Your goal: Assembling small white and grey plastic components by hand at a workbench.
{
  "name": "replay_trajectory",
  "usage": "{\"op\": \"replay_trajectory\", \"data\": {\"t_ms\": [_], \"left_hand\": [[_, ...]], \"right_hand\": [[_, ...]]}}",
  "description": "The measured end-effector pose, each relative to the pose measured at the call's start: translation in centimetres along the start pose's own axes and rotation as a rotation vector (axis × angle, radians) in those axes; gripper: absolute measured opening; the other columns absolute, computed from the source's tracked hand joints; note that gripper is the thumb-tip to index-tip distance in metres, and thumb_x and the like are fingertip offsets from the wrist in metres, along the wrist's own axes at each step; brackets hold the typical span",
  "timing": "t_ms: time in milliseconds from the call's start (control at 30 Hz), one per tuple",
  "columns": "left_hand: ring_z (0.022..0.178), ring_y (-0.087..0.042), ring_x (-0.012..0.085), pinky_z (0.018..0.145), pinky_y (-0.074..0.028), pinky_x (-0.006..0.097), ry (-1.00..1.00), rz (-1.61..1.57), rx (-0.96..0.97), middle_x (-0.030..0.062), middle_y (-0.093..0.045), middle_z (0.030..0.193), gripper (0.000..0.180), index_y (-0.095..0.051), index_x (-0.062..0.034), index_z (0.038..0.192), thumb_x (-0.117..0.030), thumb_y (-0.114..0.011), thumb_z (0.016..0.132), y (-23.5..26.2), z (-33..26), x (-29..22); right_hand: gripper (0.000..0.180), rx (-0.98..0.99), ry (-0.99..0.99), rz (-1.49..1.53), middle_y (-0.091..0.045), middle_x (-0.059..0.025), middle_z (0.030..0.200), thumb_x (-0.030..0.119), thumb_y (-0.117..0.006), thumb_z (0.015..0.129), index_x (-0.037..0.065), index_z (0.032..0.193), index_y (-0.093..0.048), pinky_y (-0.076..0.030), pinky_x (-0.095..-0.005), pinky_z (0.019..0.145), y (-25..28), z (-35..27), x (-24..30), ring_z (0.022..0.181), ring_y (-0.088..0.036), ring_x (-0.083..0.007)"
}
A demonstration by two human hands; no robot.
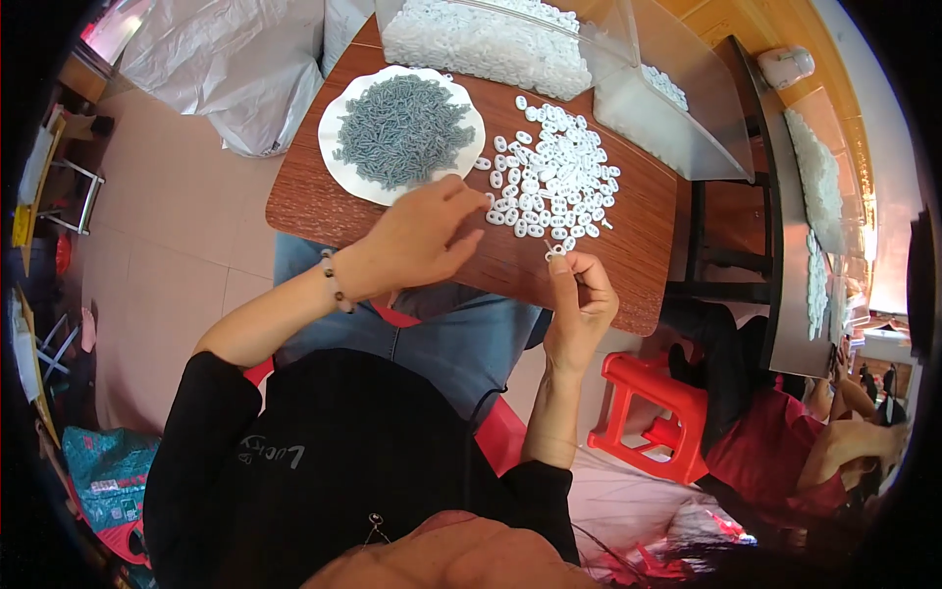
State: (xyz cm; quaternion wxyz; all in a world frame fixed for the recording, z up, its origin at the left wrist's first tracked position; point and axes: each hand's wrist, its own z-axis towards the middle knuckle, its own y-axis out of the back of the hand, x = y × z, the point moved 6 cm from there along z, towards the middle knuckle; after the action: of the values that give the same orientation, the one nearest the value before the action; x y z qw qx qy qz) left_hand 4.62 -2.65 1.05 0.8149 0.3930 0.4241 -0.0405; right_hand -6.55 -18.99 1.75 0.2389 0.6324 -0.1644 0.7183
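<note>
My left hand [427, 236], a beaded bracelet on its wrist, hovers at the near edge of a scalloped white plate [337, 167]. Its thumb stands apart from the bent fingers, and I see nothing held in it. Small grey spiral-looking pieces [402, 128] are heaped on that plate. Between thumb and index finger, my right hand [581, 304] pinches a small white two-holed oval piece [556, 252], with a thin grey piece sticking up from it. Loose white two-holed oval pieces [559, 177] are spread over the brown wooden table [500, 260], just beyond that hand.
A clear bin [481, 49] full of white pieces stands at the table's far edge, with another translucent bin [657, 123] at right. White sacks [226, 59] lie far left. A red stool [643, 412] and a seated person [765, 442] are at right.
</note>
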Motion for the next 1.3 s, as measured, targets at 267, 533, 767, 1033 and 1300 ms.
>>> {"op": "replay_trajectory", "data": {"t_ms": [267,533,767,1033,1300], "left_hand": [[0.083,-0.055,0.0314,0.071,-0.047,0.039,-0.119,0.258,0.058,0.0119,-0.052,0.089,0.019,-0.059,-0.0032,0.098,-0.01,-0.065,0.081,-4.4,1.9,0.9],[0.077,-0.064,0.0162,0.065,-0.051,0.028,0.395,-0.431,0.137,0.0066,-0.066,0.091,0.019,-0.065,-0.0006,0.103,-0.013,-0.064,0.088,-2.8,0.0,2.2],[0.084,-0.066,0.0125,0.077,-0.055,0.025,0.74,-1.191,0.042,0.011,-0.068,0.1,0.027,-0.061,0.0031,0.114,-0.016,-0.059,0.094,-2.6,-4.2,2.8],[0.08,-0.065,0.0107,0.071,-0.054,0.023,0.753,-1.23,0.015,0.0095,-0.069,0.098,0.026,-0.063,0.0014,0.113,-0.015,-0.06,0.093,-2.3,-5.5,2.3],[0.065,-0.059,0.0057,0.057,-0.049,0.019,0.611,-1.039,0.079,0.004,-0.066,0.082,0.021,-0.065,0.002,0.103,-0.015,-0.062,0.092,-3.2,-5.7,0.7]], "right_hand": [[0.006,-0.021,-0.01,0.085,-0.057,0.0041,0.075,0.005,-0.063,0.088,0.0,0.085,-0.062,-0.033,-0.0165,0.062,0.5,0.0,0.8,0.068,-0.045,-0.0015],[0.006,0.033,-0.053,0.099,-0.056,0.0049,0.075,0.005,-0.063,0.088,0.001,0.084,-0.062,-0.033,-0.0166,0.062,-0.4,-0.1,0.4,0.068,-0.045,-0.0012],[0.007,0.158,-0.144,0.154,-0.057,0.0038,0.076,0.007,-0.063,0.089,0.001,0.086,-0.062,-0.036,-0.0173,0.063,-2.2,-0.6,-0.7,0.069,-0.047,-0.0021],[0.006,0.268,-0.187,0.135,-0.058,0.0034,0.079,0.006,-0.062,0.09,0.001,0.088,-0.061,-0.038,-0.0177,0.066,-3.9,-1.4,-1.4,0.072,-0.049,-0.0022],[0.008,0.338,-0.293,0.29,-0.06,-0.0005,0.08,0.008,-0.059,0.091,0.0,0.091,-0.06,-0.042,-0.0206,0.068,-5.6,-2.1,-2.2,0.073,-0.053,-0.0058]]}}
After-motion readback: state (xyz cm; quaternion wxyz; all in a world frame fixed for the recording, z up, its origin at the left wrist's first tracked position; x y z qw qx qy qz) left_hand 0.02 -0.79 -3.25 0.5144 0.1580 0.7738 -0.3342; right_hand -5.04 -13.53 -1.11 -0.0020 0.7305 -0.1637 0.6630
